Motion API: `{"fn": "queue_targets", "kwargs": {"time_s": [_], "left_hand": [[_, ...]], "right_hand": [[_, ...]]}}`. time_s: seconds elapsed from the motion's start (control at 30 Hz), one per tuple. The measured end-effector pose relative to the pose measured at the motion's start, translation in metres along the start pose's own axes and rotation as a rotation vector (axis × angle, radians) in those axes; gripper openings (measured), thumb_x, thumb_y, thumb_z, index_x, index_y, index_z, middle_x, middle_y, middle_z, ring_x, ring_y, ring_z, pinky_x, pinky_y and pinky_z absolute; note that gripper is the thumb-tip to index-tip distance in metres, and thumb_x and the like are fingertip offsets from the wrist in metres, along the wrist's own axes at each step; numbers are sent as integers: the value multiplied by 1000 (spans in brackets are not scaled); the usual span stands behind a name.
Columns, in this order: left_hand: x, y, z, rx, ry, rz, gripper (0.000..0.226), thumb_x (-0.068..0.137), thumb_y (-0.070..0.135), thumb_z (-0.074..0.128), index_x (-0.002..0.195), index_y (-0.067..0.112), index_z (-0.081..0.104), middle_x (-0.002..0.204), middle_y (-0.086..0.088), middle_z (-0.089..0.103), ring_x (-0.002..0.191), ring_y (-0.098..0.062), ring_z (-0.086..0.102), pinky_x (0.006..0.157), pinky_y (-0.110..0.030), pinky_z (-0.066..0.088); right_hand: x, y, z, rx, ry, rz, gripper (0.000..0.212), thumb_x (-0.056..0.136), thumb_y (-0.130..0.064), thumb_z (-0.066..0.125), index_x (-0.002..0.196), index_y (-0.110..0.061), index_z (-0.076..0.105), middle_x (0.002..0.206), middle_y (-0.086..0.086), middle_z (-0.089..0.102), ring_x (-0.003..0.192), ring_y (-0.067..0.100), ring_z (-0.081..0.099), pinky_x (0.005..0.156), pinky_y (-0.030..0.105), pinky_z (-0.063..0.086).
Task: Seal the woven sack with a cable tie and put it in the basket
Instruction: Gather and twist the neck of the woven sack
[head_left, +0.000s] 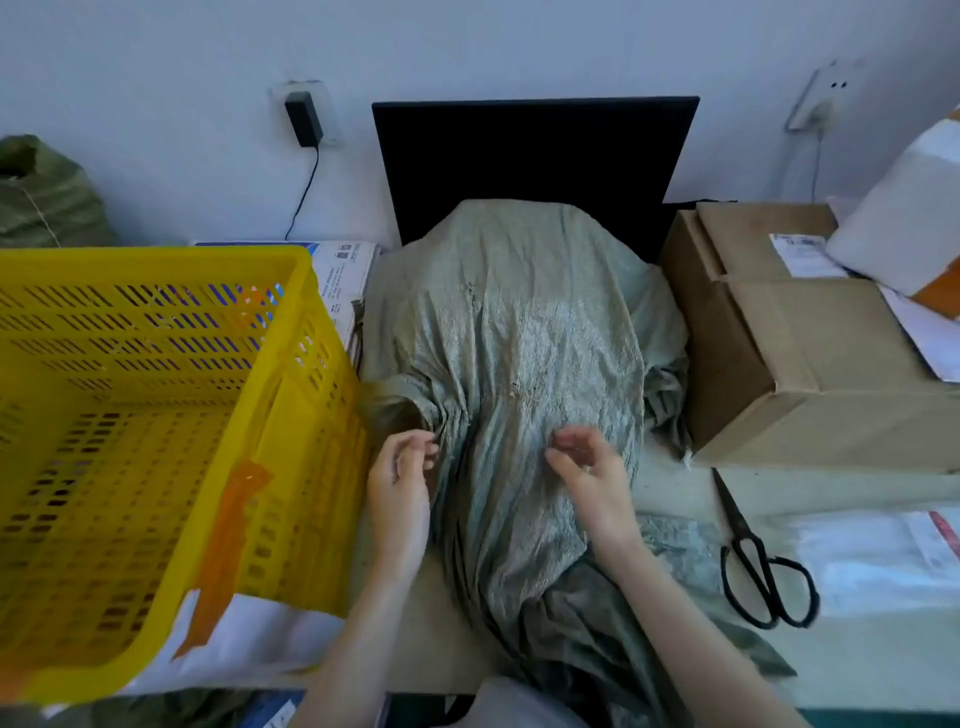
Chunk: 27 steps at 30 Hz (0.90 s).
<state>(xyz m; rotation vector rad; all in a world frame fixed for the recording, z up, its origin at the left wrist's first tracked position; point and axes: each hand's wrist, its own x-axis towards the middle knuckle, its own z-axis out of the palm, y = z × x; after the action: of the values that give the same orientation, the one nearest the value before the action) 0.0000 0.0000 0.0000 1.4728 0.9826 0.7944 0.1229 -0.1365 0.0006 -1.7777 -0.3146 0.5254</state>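
Note:
A grey-green woven sack (524, 332) lies filled on the table in front of me, its loose mouth end trailing toward my body. My left hand (400, 488) rests at the sack's left side, fingers curled and touching the gathered folds. My right hand (589, 473) hovers over the sack's middle with its fingers bent and apart, holding nothing. A yellow slotted plastic basket (156, 415) stands to the left, patched with orange tape. No cable tie is visible.
Black scissors (758, 566) lie on the table at the right. A cardboard box (795, 338) stands right of the sack, a dark monitor (530, 156) behind it. Another green sack (41, 197) sits far left. Plastic mailers lie at the right edge.

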Motion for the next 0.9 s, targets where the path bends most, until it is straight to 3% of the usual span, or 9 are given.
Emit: {"fn": "queue_targets", "kwargs": {"time_s": [0.13,0.23,0.37,0.53,0.63,0.77,0.83,0.9], "left_hand": [[-3,-9,-3,23,25,-74,16,98,12,48,105,21,58,101,6,58,96,-11,55,76,-18,39],[-1,-14,-2,48,-18,-178,27,98,18,50,125,16,53,123,0,55,108,-10,50,83,-13,36],[7,-9,2,86,-104,-271,48,97,36,49,141,18,41,144,-2,44,131,-18,41,97,-25,30],[16,7,9,81,-225,-402,76,86,68,41,148,25,32,153,4,34,138,-18,33,113,-38,24],[18,18,14,101,-325,-461,78,86,72,35,148,24,31,154,2,32,139,-19,31,111,-38,23],[24,24,20,122,-357,-566,78,85,73,36,148,28,28,156,0,28,141,-22,28,112,-41,22],[28,23,18,108,-374,-615,82,79,76,45,145,28,38,149,-2,41,131,-24,42,109,-43,32],[31,18,16,50,-359,-658,77,76,71,56,133,19,54,128,-5,61,108,-23,60,94,-41,48]], "right_hand": [[-10,6,7,19,13,1,23,88,-10,62,111,-12,58,102,0,62,93,8,58,83,18,45],[-14,12,12,41,17,22,27,87,-16,65,112,-13,56,100,-3,60,91,8,57,84,24,46],[-17,19,19,-4,-6,27,39,83,-26,70,116,-14,54,99,-3,59,92,12,57,83,27,47],[-19,19,26,-176,-77,-17,35,82,-18,71,111,-16,51,95,4,62,86,17,58,76,25,47],[-20,20,28,-214,-86,-36,31,84,-15,68,111,-12,52,90,7,62,83,21,58,72,28,47],[-22,25,28,-235,-86,-90,15,86,-9,64,97,-12,54,82,16,60,76,29,57,68,38,48],[-22,27,26,-245,-84,-98,12,86,-7,62,94,-10,54,75,14,54,68,24,50,62,33,42],[-22,29,24,-243,-80,-99,11,86,-5,61,92,-10,53,69,5,47,64,18,43,58,30,36]]}}
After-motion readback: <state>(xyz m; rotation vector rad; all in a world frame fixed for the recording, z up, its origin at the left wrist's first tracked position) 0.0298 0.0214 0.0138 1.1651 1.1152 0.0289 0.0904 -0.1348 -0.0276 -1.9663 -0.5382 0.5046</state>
